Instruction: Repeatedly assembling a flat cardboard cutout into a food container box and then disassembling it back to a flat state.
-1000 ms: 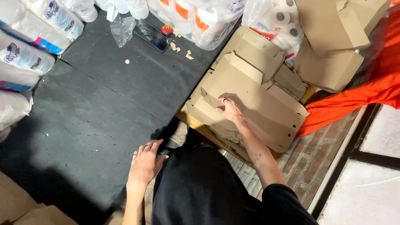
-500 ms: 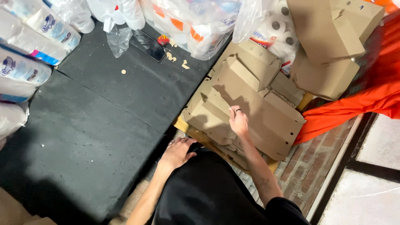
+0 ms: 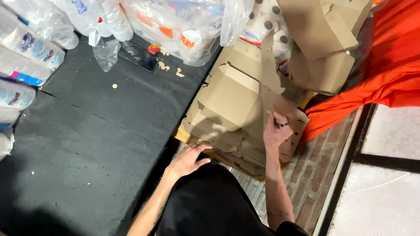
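Two hands work the stack of flat brown cardboard boxes (image 3: 236,109): right hand (image 3: 275,131) pinches a flap, left hand (image 3: 188,159) (open) braces; the tilted stack could slide off.

1 head-worn camera looks steeply down, close over the black mat (image 3: 109,144) and cardboard boxes (image 3: 232,105).

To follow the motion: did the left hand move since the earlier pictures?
Yes. The left hand went from the black mat rightward to the edge of the cardboard stack.
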